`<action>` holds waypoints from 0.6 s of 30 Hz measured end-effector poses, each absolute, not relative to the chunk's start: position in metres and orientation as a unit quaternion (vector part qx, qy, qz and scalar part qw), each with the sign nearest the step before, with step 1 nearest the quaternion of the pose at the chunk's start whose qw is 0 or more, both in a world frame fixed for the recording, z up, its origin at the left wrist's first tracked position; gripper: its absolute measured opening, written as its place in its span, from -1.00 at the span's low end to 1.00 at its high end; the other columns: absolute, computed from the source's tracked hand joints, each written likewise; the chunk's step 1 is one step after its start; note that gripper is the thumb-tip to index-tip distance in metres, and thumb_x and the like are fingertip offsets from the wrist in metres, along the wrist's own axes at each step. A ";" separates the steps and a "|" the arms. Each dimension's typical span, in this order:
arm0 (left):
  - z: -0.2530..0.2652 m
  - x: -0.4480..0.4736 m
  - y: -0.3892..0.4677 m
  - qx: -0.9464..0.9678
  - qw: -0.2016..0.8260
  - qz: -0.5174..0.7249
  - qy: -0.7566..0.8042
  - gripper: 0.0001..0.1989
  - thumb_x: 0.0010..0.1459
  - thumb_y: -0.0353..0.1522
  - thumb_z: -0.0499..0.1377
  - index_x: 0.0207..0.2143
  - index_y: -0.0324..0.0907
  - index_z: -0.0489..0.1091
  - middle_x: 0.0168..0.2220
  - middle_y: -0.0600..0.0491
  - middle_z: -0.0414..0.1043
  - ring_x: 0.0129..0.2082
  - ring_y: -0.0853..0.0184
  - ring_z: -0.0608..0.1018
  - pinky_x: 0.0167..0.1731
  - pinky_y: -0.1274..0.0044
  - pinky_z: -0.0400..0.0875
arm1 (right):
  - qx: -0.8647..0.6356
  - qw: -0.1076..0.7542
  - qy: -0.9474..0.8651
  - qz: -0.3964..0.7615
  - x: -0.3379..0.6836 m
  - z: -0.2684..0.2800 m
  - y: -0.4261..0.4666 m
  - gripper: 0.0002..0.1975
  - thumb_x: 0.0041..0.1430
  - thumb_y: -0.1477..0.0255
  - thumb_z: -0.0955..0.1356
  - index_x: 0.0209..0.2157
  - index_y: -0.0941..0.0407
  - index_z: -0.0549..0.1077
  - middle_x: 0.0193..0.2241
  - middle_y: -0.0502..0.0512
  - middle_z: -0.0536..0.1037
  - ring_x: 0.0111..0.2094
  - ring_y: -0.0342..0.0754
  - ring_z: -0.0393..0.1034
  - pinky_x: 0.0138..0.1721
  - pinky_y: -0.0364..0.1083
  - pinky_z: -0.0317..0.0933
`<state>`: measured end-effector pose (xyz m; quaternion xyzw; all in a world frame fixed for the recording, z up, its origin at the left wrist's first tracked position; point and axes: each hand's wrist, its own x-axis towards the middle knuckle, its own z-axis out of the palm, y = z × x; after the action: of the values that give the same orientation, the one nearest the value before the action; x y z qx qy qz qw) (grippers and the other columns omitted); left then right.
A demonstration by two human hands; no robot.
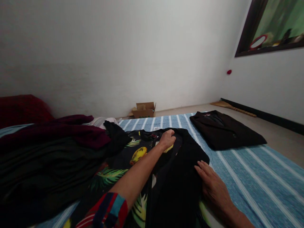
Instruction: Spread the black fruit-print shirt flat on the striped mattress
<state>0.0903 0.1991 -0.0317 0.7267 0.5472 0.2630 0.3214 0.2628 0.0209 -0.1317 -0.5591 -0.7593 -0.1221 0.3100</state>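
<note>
I have the fruit-and-leaf printed shirt (139, 155) spread across the near middle of the bed (261, 177), collar toward the far edge. My left hand (168, 139) rests with curled fingers near the collar; whether it pinches cloth I cannot tell. My right hand (212, 183) is released, fingers stretched along the shirt's black side. A folded dark garment (228, 129) lies by the far right corner, heaped clothes (54, 161) along the left. Beyond the far edge stands an open cardboard box (143, 111), its contents too small to tell
</note>
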 end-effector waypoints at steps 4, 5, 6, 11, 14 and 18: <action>-0.034 0.044 0.165 0.770 0.225 0.208 0.560 -0.70 0.01 -0.44 0.08 -0.14 -0.20 0.36 0.07 -0.12 0.30 0.15 0.17 0.23 0.13 0.36 0.01 | -0.567 0.316 -0.754 -0.099 0.263 -0.135 0.021 -0.45 -0.06 0.72 0.12 -0.05 0.15 0.43 0.01 0.18 0.42 0.10 0.04 0.22 0.05 0.11 0.21; -0.037 0.035 0.156 0.775 0.200 0.192 0.567 -0.65 0.03 -0.41 0.08 -0.08 -0.22 0.33 0.16 -0.15 0.19 0.21 0.14 0.11 0.16 0.32 -0.09 | -0.570 0.315 -0.753 -0.092 0.263 -0.135 0.021 -0.47 -0.03 0.71 0.12 -0.05 0.16 0.43 0.01 0.19 0.41 0.10 0.04 0.22 0.05 0.11 0.21; -0.041 0.028 0.147 0.779 0.170 0.164 0.581 -0.58 0.05 -0.37 0.07 0.00 -0.25 0.28 0.22 -0.17 0.07 0.25 0.12 0.01 0.18 0.28 -0.15 | -0.572 0.314 -0.753 -0.087 0.263 -0.134 0.021 -0.48 0.00 0.70 0.11 -0.06 0.18 0.43 0.02 0.20 0.41 0.09 0.05 0.23 0.05 0.11 0.22; -0.069 0.015 0.124 0.775 0.075 0.015 0.628 -0.30 0.16 -0.07 -0.13 0.23 -0.34 -0.02 0.30 -0.15 -0.17 0.29 0.14 -0.15 0.19 0.22 -0.17 | -0.577 0.308 -0.753 -0.076 0.265 -0.135 0.019 -0.48 0.02 0.68 0.08 -0.07 0.17 0.45 0.01 0.21 0.42 0.07 0.06 0.26 0.00 0.15 0.27; -0.080 0.016 0.123 0.777 0.058 0.027 0.626 -0.28 0.17 -0.03 -0.19 0.24 -0.34 -0.04 0.30 -0.13 -0.16 0.29 0.15 -0.14 0.20 0.23 -0.20 | -0.578 0.305 -0.753 -0.075 0.266 -0.137 0.018 -0.49 0.02 0.67 0.10 -0.06 0.14 0.45 0.02 0.17 0.41 0.08 0.05 0.25 0.01 0.13 0.27; -0.081 0.016 0.123 0.777 0.060 0.035 0.625 -0.27 0.17 -0.03 -0.19 0.24 -0.33 -0.03 0.29 -0.13 -0.15 0.29 0.14 -0.12 0.19 0.22 -0.19 | -0.573 0.304 -0.756 -0.091 0.268 -0.139 0.018 -0.48 0.02 0.67 0.09 -0.07 0.12 0.45 0.01 0.13 0.42 0.07 0.03 0.27 0.00 0.09 0.28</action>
<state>0.0161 0.1228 -0.0810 0.7774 0.6252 0.0345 0.0600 0.2677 0.0181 -0.1393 -0.5726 -0.7557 -0.0913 0.3045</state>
